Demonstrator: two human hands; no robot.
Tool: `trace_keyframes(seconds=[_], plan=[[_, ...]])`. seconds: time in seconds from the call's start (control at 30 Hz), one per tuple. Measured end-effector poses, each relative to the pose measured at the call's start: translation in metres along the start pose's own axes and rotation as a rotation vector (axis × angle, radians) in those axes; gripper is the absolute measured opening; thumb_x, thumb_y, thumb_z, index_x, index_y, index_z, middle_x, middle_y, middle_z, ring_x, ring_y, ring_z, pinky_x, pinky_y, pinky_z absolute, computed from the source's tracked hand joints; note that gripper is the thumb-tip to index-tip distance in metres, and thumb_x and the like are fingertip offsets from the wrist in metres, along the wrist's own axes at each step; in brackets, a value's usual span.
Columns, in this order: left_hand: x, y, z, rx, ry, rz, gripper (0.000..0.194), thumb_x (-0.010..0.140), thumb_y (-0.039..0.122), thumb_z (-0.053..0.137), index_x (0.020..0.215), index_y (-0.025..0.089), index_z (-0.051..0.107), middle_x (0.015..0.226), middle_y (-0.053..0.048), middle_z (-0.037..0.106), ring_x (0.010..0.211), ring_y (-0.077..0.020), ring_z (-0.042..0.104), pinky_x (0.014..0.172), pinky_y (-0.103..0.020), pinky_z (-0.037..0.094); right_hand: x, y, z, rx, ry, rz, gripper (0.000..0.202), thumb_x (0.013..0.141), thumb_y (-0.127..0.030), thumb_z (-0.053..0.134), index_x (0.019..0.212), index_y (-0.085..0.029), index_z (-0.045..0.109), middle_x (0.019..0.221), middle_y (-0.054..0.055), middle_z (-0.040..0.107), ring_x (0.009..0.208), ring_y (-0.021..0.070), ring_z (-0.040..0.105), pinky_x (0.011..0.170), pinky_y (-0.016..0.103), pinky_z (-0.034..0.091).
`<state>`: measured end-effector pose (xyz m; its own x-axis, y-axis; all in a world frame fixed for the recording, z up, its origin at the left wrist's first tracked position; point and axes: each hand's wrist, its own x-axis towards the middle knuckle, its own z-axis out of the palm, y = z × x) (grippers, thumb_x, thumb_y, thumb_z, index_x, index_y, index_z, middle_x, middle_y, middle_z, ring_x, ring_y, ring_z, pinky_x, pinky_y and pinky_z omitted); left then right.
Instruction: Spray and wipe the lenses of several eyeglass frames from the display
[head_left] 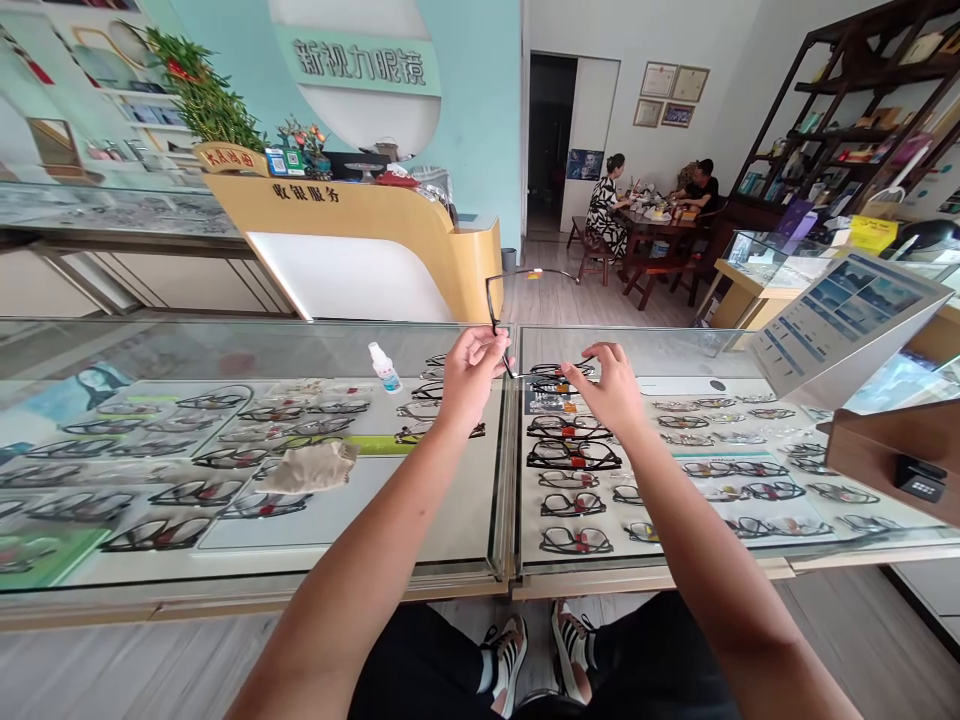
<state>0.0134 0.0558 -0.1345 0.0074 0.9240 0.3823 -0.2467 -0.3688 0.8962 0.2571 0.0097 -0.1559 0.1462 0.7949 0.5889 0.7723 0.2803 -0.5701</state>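
My left hand [474, 368] pinches a pair of dark-framed eyeglasses [490, 298] above the seam between two glass display counters. The eyeglasses are turned on edge, and one temple, with a small orange-and-white tag, stretches rightward in the air. To their right, my right hand [609, 388] has its thumb and forefinger at what looks like the tip of the lower temple; displayed frames behind blur that spot. A small white spray bottle [385, 368] with a blue label stands on the counter left of my left hand. Further left lies a crumpled beige cloth [311, 467].
Rows of eyeglasses [574, 455] lie inside the glass counter [480, 560]. A leaning printed board [844, 325] and a brown box [892, 455] stand at the right. Beyond are a wooden cashier desk [472, 265] and two people seated at a table [652, 222].
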Motion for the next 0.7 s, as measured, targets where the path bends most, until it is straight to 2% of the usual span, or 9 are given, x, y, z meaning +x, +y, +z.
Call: trace_keyframes(seconds=[0.13,0.23,0.4,0.57,0.7], plan=[[-0.005,-0.005,0.004,0.056,-0.096,-0.028,0.057,0.080,0.068,0.094,0.106,0.023,0.071,0.131,-0.011,0.078,0.115,-0.0257,0.076,0.090,-0.038,0.069,-0.002,-0.011,-0.004,-0.056,0.070,-0.130,0.052,0.102,-0.061,0.074,0.140,-0.026,0.069,0.156,0.019,0.066,0.143,0.0448,0.060,0.117,0.066,0.051],[-0.011,-0.010,0.010,0.106,-0.163,0.014,0.050,0.081,0.063,0.094,0.103,0.022,0.074,0.140,-0.013,0.075,0.117,-0.0266,0.077,0.095,-0.039,0.067,-0.006,-0.024,-0.006,0.065,-0.032,-0.256,0.044,0.106,-0.050,0.070,0.143,-0.027,0.069,0.151,0.017,0.071,0.142,0.0408,0.064,0.120,0.063,0.052],[-0.021,-0.011,0.018,0.130,-0.270,0.035,0.038,0.084,0.053,0.093,0.101,0.023,0.078,0.149,-0.013,0.071,0.136,-0.0310,0.072,0.117,-0.046,0.059,-0.012,-0.037,0.000,0.218,-0.213,-0.350,0.033,0.106,-0.038,0.068,0.137,-0.028,0.069,0.141,0.014,0.076,0.134,0.0365,0.071,0.115,0.059,0.057],[-0.026,-0.006,0.020,0.147,-0.336,0.010,0.036,0.083,0.052,0.096,0.097,0.023,0.078,0.146,-0.013,0.074,0.144,-0.0343,0.068,0.122,-0.049,0.057,-0.015,-0.037,0.006,0.314,-0.240,-0.338,0.019,0.104,-0.036,0.069,0.121,-0.027,0.067,0.123,0.012,0.079,0.115,0.0335,0.075,0.101,0.053,0.062],[-0.027,-0.003,0.021,0.144,-0.374,0.016,0.034,0.089,0.054,0.090,0.102,0.024,0.080,0.148,-0.013,0.074,0.147,-0.0339,0.067,0.121,-0.048,0.058,-0.016,-0.035,0.005,0.350,-0.251,-0.296,0.020,0.109,-0.043,0.067,0.121,-0.027,0.068,0.117,0.010,0.080,0.111,0.0317,0.076,0.099,0.051,0.063]])
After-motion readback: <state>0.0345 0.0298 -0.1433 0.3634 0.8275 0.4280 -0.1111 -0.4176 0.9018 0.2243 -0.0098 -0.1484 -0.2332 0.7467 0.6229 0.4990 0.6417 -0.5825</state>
